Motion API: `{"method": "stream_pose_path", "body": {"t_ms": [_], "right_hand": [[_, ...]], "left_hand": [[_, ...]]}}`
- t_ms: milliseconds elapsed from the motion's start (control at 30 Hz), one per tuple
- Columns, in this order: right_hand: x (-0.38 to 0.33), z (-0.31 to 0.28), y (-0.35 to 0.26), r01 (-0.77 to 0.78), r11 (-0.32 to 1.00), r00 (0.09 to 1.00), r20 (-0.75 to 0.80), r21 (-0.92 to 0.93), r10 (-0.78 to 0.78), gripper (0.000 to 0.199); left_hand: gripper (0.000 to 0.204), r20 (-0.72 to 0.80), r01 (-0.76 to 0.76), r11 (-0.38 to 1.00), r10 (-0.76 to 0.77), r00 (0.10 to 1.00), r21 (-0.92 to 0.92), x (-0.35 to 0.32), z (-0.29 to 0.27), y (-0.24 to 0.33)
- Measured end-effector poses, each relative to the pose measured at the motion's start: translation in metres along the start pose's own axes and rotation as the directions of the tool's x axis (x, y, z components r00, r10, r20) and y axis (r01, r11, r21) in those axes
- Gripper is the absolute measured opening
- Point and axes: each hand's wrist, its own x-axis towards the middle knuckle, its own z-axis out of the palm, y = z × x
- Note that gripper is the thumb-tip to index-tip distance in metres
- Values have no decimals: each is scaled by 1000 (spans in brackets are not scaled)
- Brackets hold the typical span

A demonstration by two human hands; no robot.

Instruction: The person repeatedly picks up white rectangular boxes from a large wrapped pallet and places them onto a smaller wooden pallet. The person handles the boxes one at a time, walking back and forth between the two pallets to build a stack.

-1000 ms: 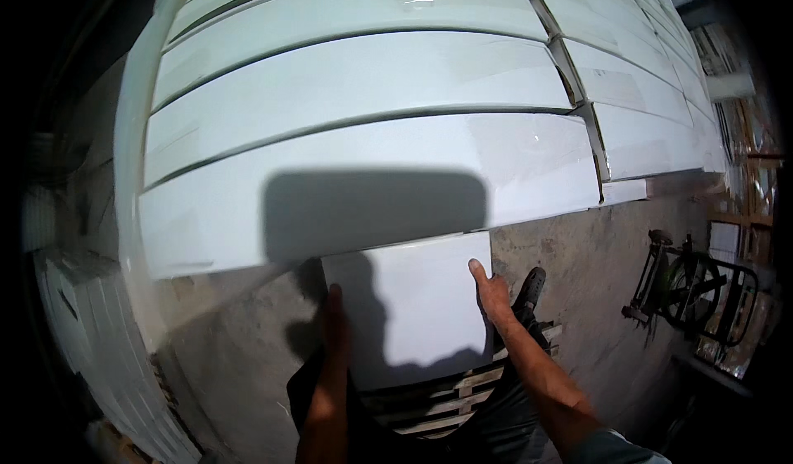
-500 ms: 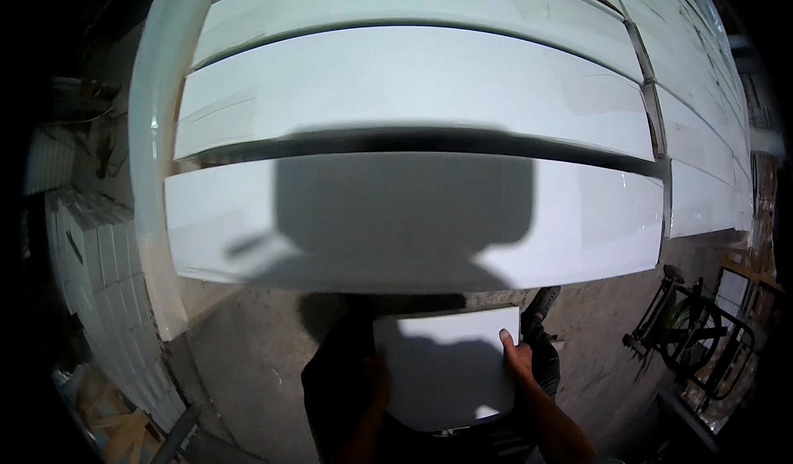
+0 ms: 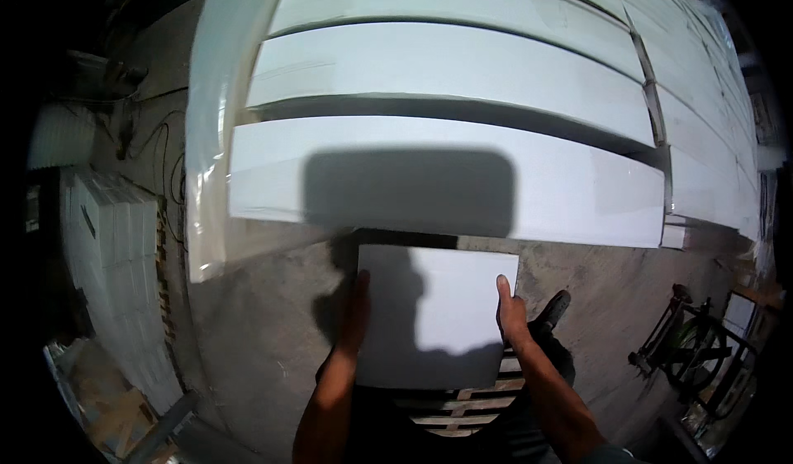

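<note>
A plain white box is held flat in front of me between both hands. My left hand grips its left side, in shadow, with the thumb along the top edge. My right hand clasps the right side, its thumb lying on the top face. How the fingers sit beneath is hidden. Just beyond the box lies the front row of a large stack of long white cartons, with a dark shadow across its middle. A gap separates this row from the one behind.
Clear plastic wrap covers the stack's left side. Farther left stands another stack of white boxes. Below me shows a slatted wooden pallet. At the right is a dark metal frame with wheels on the concrete floor.
Both hands have carried the white box forward, away from my body and toward the stack. The view has shifted, so the pallet slats below now show.
</note>
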Motion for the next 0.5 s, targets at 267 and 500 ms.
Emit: {"method": "stream_pose_path", "body": {"t_ms": [267,500], "right_hand": [[-58,-57,-8,7,999,995,102,-49,-2,97],[-83,-83,-78,106,993,975,202,-58,-92,93]], "left_hand": [[67,234,-34,999,39,971,-24,-54,-16,-42],[74,259,123,992,-115,959,-15,-75,-47,62]]}}
